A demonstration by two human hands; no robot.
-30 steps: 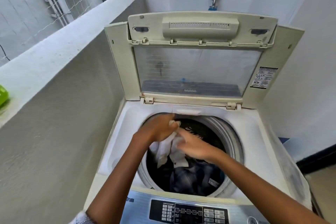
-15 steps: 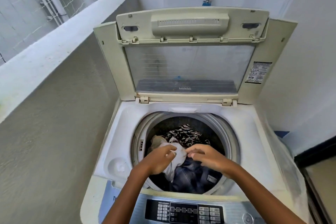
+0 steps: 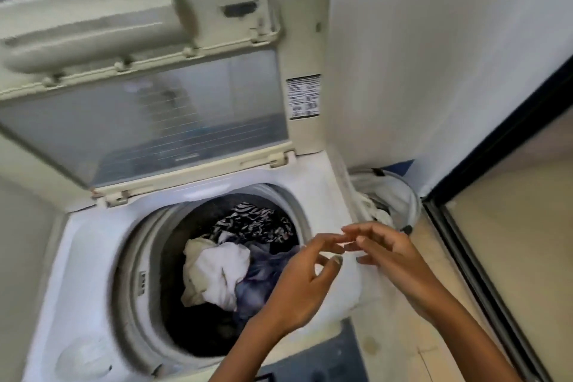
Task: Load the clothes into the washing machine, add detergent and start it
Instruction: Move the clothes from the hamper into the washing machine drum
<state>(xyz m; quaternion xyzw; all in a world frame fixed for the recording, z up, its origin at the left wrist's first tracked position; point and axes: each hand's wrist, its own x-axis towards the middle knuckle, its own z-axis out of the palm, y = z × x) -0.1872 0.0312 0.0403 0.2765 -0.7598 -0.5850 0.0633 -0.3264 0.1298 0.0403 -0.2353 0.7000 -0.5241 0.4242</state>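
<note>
A top-loading washing machine (image 3: 93,257) stands with its lid (image 3: 148,77) raised upright at the back. Inside the round drum (image 3: 145,273) lies a heap of clothes: a crumpled white garment (image 3: 217,270) in the middle, a black-and-white patterned piece (image 3: 251,223) behind it toward the back of the drum, and a bluish-grey garment (image 3: 263,279) to the right of the white one. The pile sits below the drum's rim.

Both bare hands hover over the machine's right edge, clear of the clothes. The left hand (image 3: 304,285) and the right hand (image 3: 387,251) are near each other, fingers (image 3: 325,242) loosely spread and curled, their tips almost meeting, gripping nothing.

The drum opening is unobstructed on its left and near sides. To the right of the machine, on the floor, sits a basket (image 3: 406,198) holding pale laundry, tucked against a white wall (image 3: 434,56). A dark-framed sliding door (image 3: 483,242) runs along the right. The picture is blurred, most of all on the lid.
</note>
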